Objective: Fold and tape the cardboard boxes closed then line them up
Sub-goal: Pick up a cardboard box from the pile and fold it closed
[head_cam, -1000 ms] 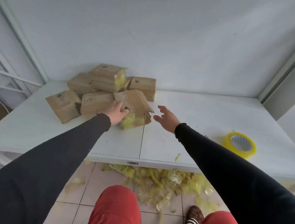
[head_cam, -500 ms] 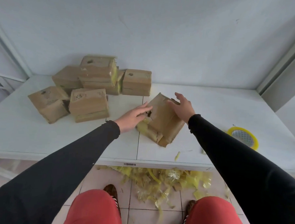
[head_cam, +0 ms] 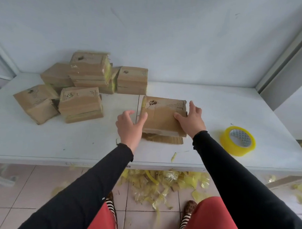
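One box squared up in front of me, ready for folding.

I have the cardboard box lying flat on the white tabletop, near side of the pile of boxes. My left hand touches its left edge, fingers spread; my right hand presses its right edge, fingers straight. The board looks worn, corrugation torn open, so I judge it soft. The glossy yellow tape roll waits to the box's right, within reach.
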### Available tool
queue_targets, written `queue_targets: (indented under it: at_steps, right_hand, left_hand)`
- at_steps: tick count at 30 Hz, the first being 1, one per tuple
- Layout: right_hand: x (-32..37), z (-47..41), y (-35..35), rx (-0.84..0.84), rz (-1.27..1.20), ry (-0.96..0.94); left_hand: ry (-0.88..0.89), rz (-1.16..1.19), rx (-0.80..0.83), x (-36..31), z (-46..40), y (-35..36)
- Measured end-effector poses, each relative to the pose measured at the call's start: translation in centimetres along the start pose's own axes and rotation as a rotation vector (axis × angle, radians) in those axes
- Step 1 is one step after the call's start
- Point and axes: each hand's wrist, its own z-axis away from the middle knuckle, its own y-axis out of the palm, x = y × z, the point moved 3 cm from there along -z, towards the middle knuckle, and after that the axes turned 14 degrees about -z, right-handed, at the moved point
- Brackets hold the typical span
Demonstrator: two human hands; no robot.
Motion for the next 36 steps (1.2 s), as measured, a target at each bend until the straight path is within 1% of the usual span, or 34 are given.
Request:
queue_targets:
  at_steps: [2,5,6,8,10,12,14,16,18,20,21,22,23,26,28,29,30,31,33,36]
  right_hand:
    - [-0.4,0.6,-0.1,0.057,-0.021,0.009]
    - [-0.9,1.2,-0.1,0.118,-0.155,0.025]
    - [-1.0,1.4,-0.3,0.101,-0.174,0.028]
    - [-1.5,1.5,-0.8,0.015,-0.199,0.028]
    - [-2.0,1.9,-1.1,-0.04,-0.244,0.047]
    - [-2.4,2.2,-1.1,-0.046,-0.295,0.07]
    - [-2.6,2.7,-0.8,-0.06,-0.333,0.063]
    - [-3.1,3.2,-0.7,-0.097,-0.317,0.026]
    - [-3.8,3.7,-0.6,-0.119,-0.317,0.002]
    - [-4.3,3.7,-0.6,-0.084,-0.415,0.024]
    - [-4.5,3.5,-0.5,-0.057,-0.452,0.039]
    - [-4.5,3.5,-0.5,-0.031,-0.466,0.041]
    - [-4.4,3.6,-0.5,-0.005,-0.471,0.034]
    - [-4.0,3.5,0.0,0.066,-0.537,0.001]
    - [-3.9,3.3,0.5,0.104,-0.567,-0.014]
    - [-3.9,3.1,0.8,0.116,-0.579,-0.005]
    - [-3.8,2.9,1.0,0.132,-0.602,0.0]
    - [-3.8,2.8,1.2,0.152,-0.641,-0.005]
    - [-3.5,2.7,1.3,0.207,-0.738,-0.008]
    - [-3.2,2.7,1.3,0.252,-0.793,0.017]
  left_hand:
    - [-0.041,0.071,0.061,-0.1,1.4,1.1]
    - [-0.08,0.316,0.167,-0.4,1.4,2.5]
    - [-0.074,0.338,0.183,-0.2,0.7,2.7]
    - [-0.063,0.342,0.217,0.0,-0.9,2.9]
    - [-0.086,0.352,0.214,-0.3,-2.1,2.9]
    - [-0.158,0.396,0.165,-1.0,-2.6,3.3]
    - [-0.244,0.463,0.158,-1.8,-2.5,4.2]
    - [-0.261,0.521,0.214,-2.1,-2.3,5.4]
    - [-0.204,0.561,0.333,-2.4,-1.9,6.5]
    - [-0.14,0.523,0.429,-2.3,-1.9,7.2]
    - [-0.14,0.5,0.446,-2.2,-2.2,7.5]
    - [-0.125,0.473,0.439,-2.2,-2.3,7.7]
    - [-0.09,0.428,0.396,-2.5,-2.5,7.7]
    - [0.019,0.151,0.213,-3.2,-2.8,7.1]
    - [-0.043,0.086,0.263,-2.9,-2.7,7.0]
    - [-0.082,0.126,0.329,-2.3,-3.0,7.4]
    - [-0.114,0.214,0.401,-2.3,-2.8,7.5]
    - [-0.154,0.307,0.433,-1.9,-3.0,7.8]
    - [-0.132,0.382,0.436,-2.2,-2.9,7.3]
    - [-0.098,0.418,0.449,-2.6,-2.5,6.6]
